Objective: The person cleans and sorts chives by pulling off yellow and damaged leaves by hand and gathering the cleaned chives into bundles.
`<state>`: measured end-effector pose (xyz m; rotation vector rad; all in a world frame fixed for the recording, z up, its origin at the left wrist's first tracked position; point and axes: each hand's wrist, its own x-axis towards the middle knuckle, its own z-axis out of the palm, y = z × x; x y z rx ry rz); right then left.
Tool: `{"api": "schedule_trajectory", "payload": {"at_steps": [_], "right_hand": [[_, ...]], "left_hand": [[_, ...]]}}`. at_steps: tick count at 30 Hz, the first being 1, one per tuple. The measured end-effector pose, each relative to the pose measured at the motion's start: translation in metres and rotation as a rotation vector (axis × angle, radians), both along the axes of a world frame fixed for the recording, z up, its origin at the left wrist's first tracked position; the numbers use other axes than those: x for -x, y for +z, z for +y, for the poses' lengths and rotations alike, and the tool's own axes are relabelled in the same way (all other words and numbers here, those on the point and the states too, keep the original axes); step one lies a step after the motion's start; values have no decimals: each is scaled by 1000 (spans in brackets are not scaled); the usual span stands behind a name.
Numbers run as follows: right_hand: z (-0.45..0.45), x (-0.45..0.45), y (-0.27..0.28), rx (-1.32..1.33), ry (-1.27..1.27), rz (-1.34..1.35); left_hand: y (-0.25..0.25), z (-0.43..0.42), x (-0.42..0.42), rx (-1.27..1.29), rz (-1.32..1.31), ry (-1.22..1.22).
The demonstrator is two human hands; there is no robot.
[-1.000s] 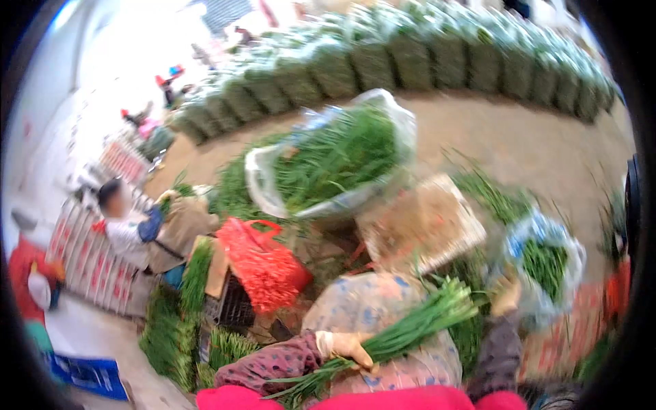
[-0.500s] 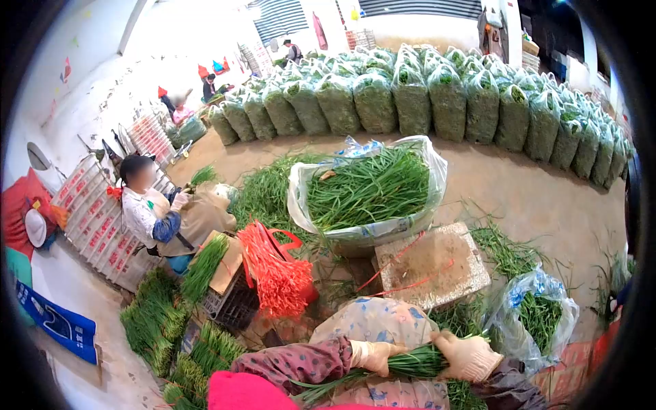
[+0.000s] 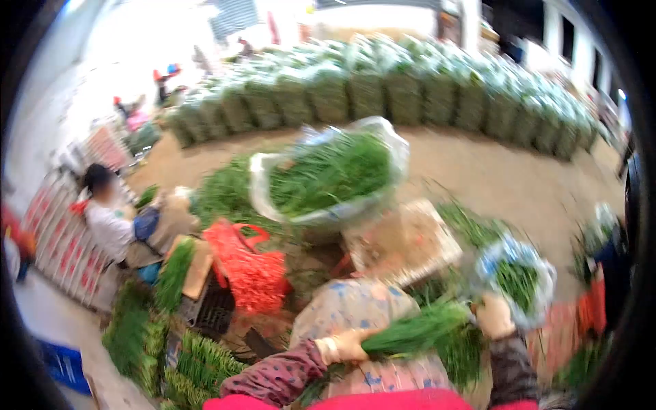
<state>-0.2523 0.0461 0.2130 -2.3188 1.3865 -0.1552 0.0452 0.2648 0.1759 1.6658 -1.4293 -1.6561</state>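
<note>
My left hand [image 3: 347, 345], in a pale glove, is closed around one end of a bunch of green chives [image 3: 417, 330]. The bunch lies across my lap, over a patterned apron [image 3: 355, 311], its loose leaves fanning to the right. My right hand [image 3: 493, 318], also gloved, is apart from my left hand, just beyond the bunch's right end. It is beside a clear plastic bag [image 3: 543, 290] with chives in it. Motion blur smears the right hand's fingers, so what they hold, if anything, does not show.
A low board-topped stand [image 3: 410, 242] is ahead, before a large lined container [image 3: 262, 184] heaped with chives. Red ties [image 3: 249, 266] hang to the left, near stacked bundles [image 3: 137, 328]. A co-worker [image 3: 116, 212] sits at left. Filled bags [image 3: 403, 96] line the back.
My right hand has left the bunch and moved right and up toward the plastic bag. My left hand keeps hold of the chives, which now fan out. The view has shifted and blurred.
</note>
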Motion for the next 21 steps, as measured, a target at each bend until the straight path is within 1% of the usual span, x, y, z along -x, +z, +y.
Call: {"api": "schedule_trajectory", "payload": {"at_steps": [1, 2, 3, 4, 5, 6, 8, 9, 10, 12, 14, 16, 18, 20, 21], "right_hand": [[-8, 13, -9, 110, -82, -6], [-8, 13, 16, 32, -245, -93], [-17, 35, 5, -18, -326, -94], [-22, 51, -6, 90, -398, 5], [-29, 70, -26, 11, -388, 24], [-29, 85, -41, -56, -361, 19], [3, 73, -23, -476, -170, 198], [9, 88, -57, -402, 85, 385], [26, 75, -41, -438, 159, 614], [22, 64, -44, -431, 170, 651], [11, 43, -22, -363, -13, 239], [-1, 26, -17, -390, -52, -422], [-18, -3, -10, -361, 54, -683], [-18, -33, 13, -648, -28, -859], [-17, -47, 20, -691, -32, -841]], "left_hand": [[-22, 6, -3, 62, 39, 27], [9, 10, -1, -94, 152, 228], [-8, 17, -11, -185, 311, 246], [-12, 24, -16, -199, 476, 333], [-1, 24, -17, -211, 562, 351], [3, 25, -17, -217, 598, 382], [-9, 28, -19, -215, 728, 415], [-6, 27, -17, -221, 724, 410], [1, 27, -16, -201, 746, 421], [3, 22, -12, -180, 764, 433], [-1, 27, -15, -193, 777, 425], [7, 25, -12, -200, 720, 430], [2, 24, -11, -221, 715, 436], [1, 21, -6, -229, 705, 418], [6, 18, 1, -188, 701, 429]]}}
